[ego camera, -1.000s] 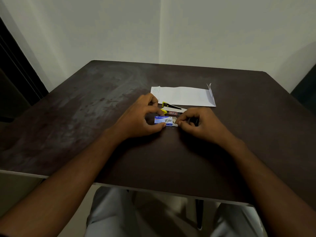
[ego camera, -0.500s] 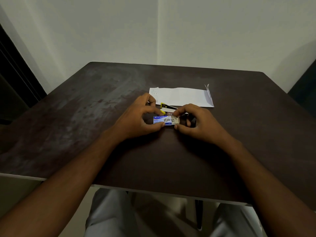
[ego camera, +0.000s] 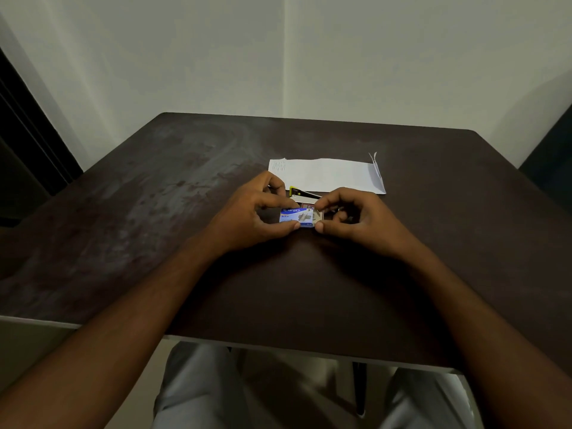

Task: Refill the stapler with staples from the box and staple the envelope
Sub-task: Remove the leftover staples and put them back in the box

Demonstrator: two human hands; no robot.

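Staple box (ego camera: pixel 297 216): small blue carton, held low over the middle of the counter (ego camera: pixel 154 212), well in from the near edge; its right end looks partly opened, with a pale flap or tray showing.
Left hand (ego camera: pixel 247 216): pinching the left end of the staple box between thumb and forefinger.
Right hand (ego camera: pixel 356 219): thumb and forefinger pressed together on the box's right end, apparently working the flap; other fingers curled.
Stapler (ego camera: pixel 301 194): yellow and black, lying on the counter just beyond the box, partly hidden by both hands; whether it is open for loading cannot be told.
Envelope (ego camera: pixel 326 174): white, flat, just beyond the stapler toward the far edge; not yet stapled.
Step in hand: judged to be opening the box to draw out a strip.
Risk, spill: a hard pull on the flap could jerk the tray out and scatter staples.
Risk, breakage: a tight pinch may snap a strip into short pieces that load poorly.
Risk, visibility: dim light and a dark counter would make dropped staples hard to find.
Risk, knock: either hand could nudge the stapler, which lies close behind.
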